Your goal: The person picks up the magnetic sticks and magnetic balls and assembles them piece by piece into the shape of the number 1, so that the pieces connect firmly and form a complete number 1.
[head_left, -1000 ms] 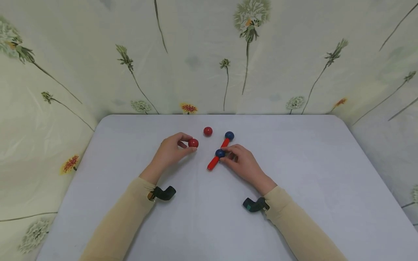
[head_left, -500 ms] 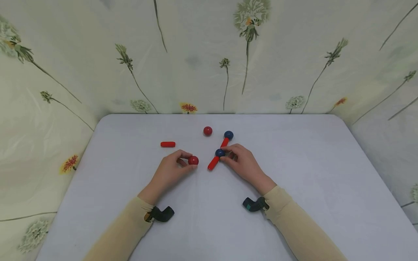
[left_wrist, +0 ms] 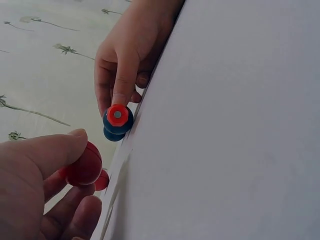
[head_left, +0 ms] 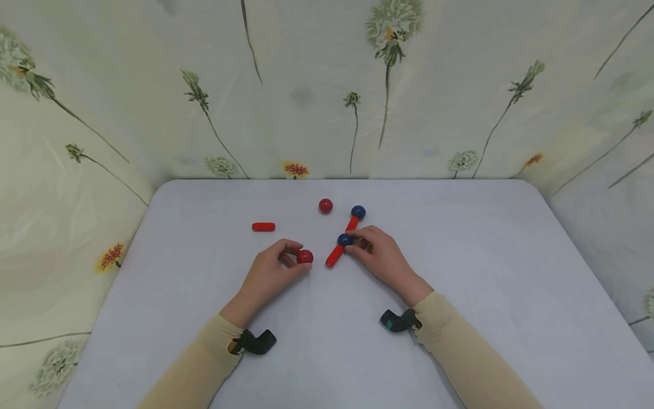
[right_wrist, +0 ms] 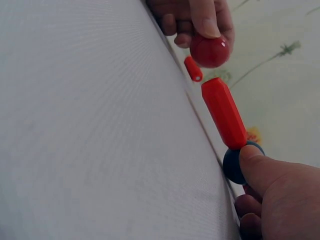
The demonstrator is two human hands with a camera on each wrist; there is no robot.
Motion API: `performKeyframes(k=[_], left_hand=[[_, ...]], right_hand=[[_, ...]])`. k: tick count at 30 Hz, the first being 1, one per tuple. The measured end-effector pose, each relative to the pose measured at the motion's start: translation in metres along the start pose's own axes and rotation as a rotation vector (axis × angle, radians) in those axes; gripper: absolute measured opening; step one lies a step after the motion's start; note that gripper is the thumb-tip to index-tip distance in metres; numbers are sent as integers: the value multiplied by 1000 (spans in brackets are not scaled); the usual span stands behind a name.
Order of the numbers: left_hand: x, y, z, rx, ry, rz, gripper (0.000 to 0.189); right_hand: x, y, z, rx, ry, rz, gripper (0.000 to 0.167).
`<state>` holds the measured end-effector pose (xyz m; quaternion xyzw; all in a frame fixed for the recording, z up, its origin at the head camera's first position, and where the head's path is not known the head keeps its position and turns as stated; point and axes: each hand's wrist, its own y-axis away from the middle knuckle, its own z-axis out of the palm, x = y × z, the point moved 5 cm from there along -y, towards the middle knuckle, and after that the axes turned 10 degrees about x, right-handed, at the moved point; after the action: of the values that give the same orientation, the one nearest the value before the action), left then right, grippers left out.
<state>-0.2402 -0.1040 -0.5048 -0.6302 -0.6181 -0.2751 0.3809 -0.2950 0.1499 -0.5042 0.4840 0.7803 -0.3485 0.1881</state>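
In the head view my left hand [head_left: 273, 272] pinches a red ball [head_left: 305, 257] between thumb and fingers, left of the near end of a joined row. That row runs slantwise: a red rod [head_left: 334, 256], a blue ball [head_left: 344, 240], a second red rod [head_left: 352, 223] and a far blue ball [head_left: 359, 212]. My right hand [head_left: 380, 255] pinches the nearer blue ball from the right. A small metal disc [left_wrist: 117, 114] shows in the near rod's end in the left wrist view. A gap separates the held red ball from the near rod [right_wrist: 224, 112] in the right wrist view.
A loose red rod [head_left: 263, 227] lies on the white table [head_left: 460, 238], beyond my left hand. Another red ball [head_left: 325, 206] rests near the back edge, left of the far blue ball. Behind the table hangs a flower-print cloth [head_left: 306, 125].
My left hand has drawn the red ball toward the near side of the table, uncovering the loose red rod behind it. My right hand and the joined row have stayed in place.
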Motion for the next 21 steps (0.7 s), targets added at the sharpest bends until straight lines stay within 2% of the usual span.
performKeyframes(k=[15, 21], left_hand=[[2, 11, 14, 16, -43, 118, 39], [5, 13, 15, 21, -53, 120, 37]], right_hand=[[-1, 0, -2, 14, -19, -26, 34], [-2, 0, -2, 7, -11, -19, 35]])
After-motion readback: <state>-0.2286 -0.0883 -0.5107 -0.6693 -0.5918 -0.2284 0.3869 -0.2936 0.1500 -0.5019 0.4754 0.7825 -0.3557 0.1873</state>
